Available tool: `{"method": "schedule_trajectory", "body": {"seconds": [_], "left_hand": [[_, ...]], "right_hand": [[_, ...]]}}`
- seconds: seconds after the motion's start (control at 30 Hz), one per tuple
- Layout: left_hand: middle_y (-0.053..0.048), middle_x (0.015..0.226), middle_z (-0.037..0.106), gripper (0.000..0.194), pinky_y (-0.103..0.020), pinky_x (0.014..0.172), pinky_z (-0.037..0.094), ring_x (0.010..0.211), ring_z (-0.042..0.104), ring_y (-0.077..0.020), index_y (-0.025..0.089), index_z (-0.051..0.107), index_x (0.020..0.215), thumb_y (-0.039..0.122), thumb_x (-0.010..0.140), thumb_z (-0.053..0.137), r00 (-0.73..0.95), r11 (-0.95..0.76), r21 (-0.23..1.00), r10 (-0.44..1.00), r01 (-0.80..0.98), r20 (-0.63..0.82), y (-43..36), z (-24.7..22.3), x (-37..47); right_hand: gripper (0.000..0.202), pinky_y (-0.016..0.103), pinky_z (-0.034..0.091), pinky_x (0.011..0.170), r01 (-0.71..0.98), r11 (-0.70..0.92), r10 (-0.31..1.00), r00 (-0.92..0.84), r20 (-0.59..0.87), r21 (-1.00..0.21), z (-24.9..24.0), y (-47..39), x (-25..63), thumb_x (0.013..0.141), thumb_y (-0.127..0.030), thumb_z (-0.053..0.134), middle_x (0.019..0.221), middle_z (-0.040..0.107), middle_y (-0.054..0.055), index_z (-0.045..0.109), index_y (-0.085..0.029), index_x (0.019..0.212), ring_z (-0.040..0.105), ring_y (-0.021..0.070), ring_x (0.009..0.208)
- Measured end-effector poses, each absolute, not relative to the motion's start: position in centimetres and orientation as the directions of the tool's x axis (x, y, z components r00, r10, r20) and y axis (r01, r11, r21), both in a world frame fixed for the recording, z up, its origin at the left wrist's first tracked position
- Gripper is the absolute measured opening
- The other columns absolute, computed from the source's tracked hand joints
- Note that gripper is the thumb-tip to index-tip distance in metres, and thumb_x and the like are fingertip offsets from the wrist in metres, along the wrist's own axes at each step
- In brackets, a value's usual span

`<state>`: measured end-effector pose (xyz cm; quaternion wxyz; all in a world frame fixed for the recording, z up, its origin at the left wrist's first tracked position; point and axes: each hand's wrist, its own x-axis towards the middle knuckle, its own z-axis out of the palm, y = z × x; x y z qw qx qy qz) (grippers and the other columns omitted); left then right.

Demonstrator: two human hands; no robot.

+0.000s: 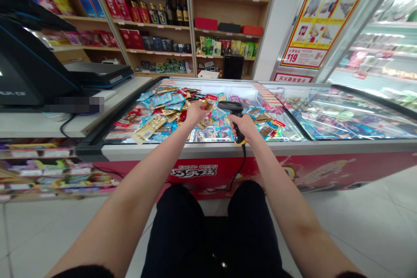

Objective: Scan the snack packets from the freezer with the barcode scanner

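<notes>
Here, the left hand [196,114] pinches a packet [210,99] above the freezer [293,145], just left of the scanner [232,107] gripped in the right hand [246,127] (its cord [243,161] hangs on the near side); loose packets [169,100] lie around.

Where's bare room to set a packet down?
The counter, between the flat black device and freezer; the right glass lid, past the black divider, looks bare too. Crowded: around left hand and right hand, where packets lie.
</notes>
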<state>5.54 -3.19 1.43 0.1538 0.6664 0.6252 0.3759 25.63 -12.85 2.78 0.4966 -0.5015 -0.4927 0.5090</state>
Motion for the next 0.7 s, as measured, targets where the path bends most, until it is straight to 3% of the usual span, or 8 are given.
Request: {"method": "schedule_trajectory", "body": {"seconds": [0.43, 0.7], "left_hand": [[-0.007, 0.085, 0.075, 0.020, -0.031, 0.076, 0.049, 0.083, 0.068, -0.0238, 0.016, 0.074, 0.086, 0.026, 0.068, 0.076, -0.082, -0.165, 0.654, 0.940, 0.739, 0.330, -3.0, 1.4, 5.9], [-0.006, 0.084, 0.074, 0.017, -0.028, 0.074, 0.046, 0.082, 0.066, -0.0210, 0.016, 0.074, 0.083, 0.027, 0.070, 0.074, -0.046, -0.181, 0.632, 0.944, 0.754, 0.325, -3.2, 1.8, 6.7]], "right_hand": [[0.031, 0.021, 0.037, 0.034, -0.012, -0.006, 1.000, 0.005, -0.006, -1.000, 3.5, -13.5, 25.8, 0.084, -0.024, 0.069, 0.047, 0.051, -0.003, 0.051, -0.019, 0.059, 0.044, 0.0083, 0.034], [0.028, 0.021, 0.038, 0.033, -0.037, -0.002, 1.000, 0.012, -0.003, -0.999, 3.0, -13.3, 26.7, 0.084, -0.023, 0.068, 0.048, 0.051, -0.003, 0.053, -0.018, 0.061, 0.044, 0.0084, 0.034]]}}
